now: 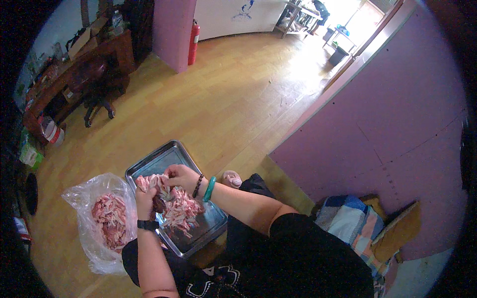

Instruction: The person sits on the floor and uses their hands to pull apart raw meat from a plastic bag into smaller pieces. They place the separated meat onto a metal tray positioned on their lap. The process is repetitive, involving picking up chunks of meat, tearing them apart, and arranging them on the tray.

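Observation:
A clump of raw pink-and-white meat strips (151,181) is held between my two hands above a rectangular metal tray (154,160). My left hand (146,197), with a black band at the wrist, grips the clump from below. From the other side, the fingers of my right hand (183,178) pinch its right end; a green bangle and a beaded bracelet circle that wrist. Under my hands, a pile of similar meat strips (184,212) lies in the tray. Left of the tray, a clear plastic bag (84,190) stands open, holding more raw meat (110,219).
A purple wall panel (354,141) rises on the right, with a checkered cloth (344,219) and cardboard (398,231) at its foot. A wooden desk (126,48) and wheeled chair (93,78) stand far left. Beyond are a fire extinguisher (193,43) and, at the back, a person (322,15).

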The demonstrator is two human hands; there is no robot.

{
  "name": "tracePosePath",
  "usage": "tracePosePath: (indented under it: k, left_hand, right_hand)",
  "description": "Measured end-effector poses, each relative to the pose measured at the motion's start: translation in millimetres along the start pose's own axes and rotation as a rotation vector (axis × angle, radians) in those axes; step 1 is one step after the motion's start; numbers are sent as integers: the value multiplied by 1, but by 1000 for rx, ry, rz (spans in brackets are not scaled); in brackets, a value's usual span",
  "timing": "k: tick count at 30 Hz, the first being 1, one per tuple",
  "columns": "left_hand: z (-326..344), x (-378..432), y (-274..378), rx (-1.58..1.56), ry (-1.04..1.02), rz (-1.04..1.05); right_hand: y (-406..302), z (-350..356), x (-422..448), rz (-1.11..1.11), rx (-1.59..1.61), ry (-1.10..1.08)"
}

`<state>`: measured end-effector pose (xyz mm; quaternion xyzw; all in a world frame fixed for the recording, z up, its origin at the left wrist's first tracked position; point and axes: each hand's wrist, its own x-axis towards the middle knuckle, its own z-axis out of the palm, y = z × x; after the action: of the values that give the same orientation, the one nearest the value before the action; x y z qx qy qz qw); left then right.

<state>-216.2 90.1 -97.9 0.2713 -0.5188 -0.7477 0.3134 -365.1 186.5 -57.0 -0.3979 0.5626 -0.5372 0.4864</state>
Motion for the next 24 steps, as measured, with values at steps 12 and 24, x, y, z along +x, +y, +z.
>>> tracePosePath:
  k: [12,24]
  left_hand:
    - [-8,-4,28,-354,106,-173]
    - [7,-5,15,-77,-16,-1]
  right_hand:
    - [5,-35,7,-37,364,153]
    - [-3,20,-4,-290,-461,179]
